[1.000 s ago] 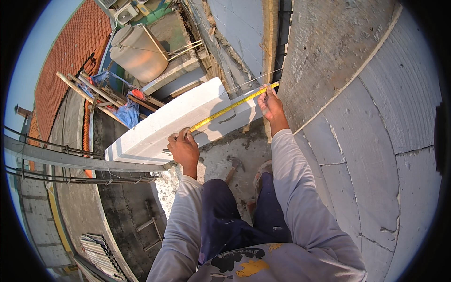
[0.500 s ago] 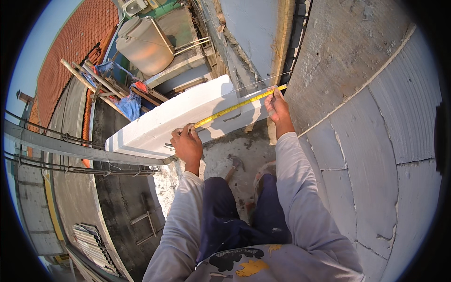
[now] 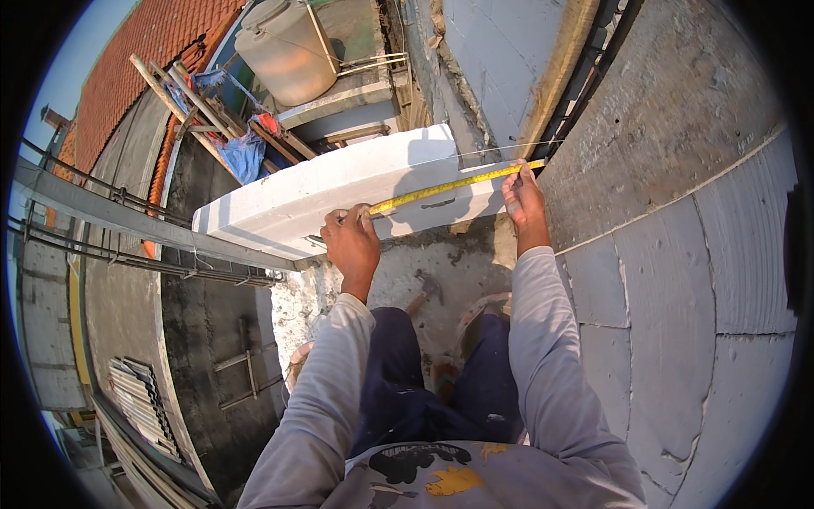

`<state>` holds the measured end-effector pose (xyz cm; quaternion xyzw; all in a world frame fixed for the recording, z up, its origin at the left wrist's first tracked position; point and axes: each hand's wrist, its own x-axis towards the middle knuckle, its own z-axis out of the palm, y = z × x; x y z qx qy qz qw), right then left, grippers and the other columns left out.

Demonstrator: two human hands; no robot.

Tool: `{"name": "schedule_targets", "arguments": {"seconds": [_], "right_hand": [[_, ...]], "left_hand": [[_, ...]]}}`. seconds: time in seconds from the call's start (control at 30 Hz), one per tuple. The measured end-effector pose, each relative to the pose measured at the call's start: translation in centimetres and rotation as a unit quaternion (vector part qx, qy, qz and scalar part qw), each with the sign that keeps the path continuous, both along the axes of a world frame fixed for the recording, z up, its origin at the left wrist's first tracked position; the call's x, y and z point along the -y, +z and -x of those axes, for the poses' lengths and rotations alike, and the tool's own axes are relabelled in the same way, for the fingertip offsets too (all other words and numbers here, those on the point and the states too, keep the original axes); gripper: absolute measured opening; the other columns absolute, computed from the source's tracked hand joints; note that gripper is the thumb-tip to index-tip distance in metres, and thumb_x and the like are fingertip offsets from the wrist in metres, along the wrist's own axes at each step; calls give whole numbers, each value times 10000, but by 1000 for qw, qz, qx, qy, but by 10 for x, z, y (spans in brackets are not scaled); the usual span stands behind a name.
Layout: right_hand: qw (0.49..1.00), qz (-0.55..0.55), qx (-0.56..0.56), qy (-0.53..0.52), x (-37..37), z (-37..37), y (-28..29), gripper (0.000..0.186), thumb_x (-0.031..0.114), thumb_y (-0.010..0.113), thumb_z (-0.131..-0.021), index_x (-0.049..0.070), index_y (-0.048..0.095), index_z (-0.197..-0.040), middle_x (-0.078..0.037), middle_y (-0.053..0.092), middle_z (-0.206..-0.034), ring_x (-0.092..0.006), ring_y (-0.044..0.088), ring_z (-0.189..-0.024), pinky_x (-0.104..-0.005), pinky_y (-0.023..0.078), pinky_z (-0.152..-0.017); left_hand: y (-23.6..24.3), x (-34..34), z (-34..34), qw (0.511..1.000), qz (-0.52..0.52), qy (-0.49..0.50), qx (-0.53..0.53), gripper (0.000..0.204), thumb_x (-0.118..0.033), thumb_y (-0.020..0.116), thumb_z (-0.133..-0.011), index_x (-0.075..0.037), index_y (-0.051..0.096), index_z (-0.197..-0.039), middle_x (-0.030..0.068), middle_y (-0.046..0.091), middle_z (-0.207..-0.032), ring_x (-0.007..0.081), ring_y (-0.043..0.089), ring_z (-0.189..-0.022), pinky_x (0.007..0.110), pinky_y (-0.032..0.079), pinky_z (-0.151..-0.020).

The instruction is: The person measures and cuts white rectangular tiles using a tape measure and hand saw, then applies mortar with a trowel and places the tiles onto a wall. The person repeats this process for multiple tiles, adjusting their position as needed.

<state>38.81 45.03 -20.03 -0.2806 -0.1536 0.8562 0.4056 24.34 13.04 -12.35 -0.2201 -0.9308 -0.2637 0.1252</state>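
A yellow tape measure blade runs stretched along the side of a low wall of white blocks. My left hand pinches it at its left end, near the middle of the wall; the tape's case does not show. Close to the other end, my right hand holds the blade between thumb and fingers. The blade's right tip reaches the corner by the rough grey concrete wall. A thin string stretches just above the lower block at that end.
A hammer lies on the rough floor between wall and legs. Grey blockwork rises on my right. Leftward, a beam with exposed rebar juts out over a drop. Beyond the low wall are wooden poles and a water tank.
The whole view has shifted, so the wall and hands appear farther right. Both hands keep about the same places on the tape and along the wall.
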Motion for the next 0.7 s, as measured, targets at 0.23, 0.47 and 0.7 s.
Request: {"name": "schedule_targets", "arguments": {"seconds": [0.23,0.47,0.7], "right_hand": [[979,-87,122,139,33,-29,35,228,213,596,-1067,62,657,-1227,-12,653,-1013,-67,585,-802,-212,530,-704],[915,-104,297,252,136,-107,130,293,272,748,-966,58,713,-1161,27,633,-864,-53,563,-797,-197,477,-717],[766,-195,451,415,260,-174,288,226,184,717,-976,34,732,-1144,7,673,-872,-86,582,-764,-245,493,-713]], "left_hand": [[-20,39,-23,998,43,-42,35,211,-307,672,-964,-196,757,-1121,173,636,-1013,381,607,-991,493,498,-849],[37,84,-73,955,27,-168,244,233,-253,731,-903,-175,762,-1120,137,643,-1018,367,618,-955,474,511,-869],[161,112,-165,872,-39,-325,363,237,-263,692,-938,-149,750,-1138,127,658,-1033,347,633,-1005,457,501,-885]]}}
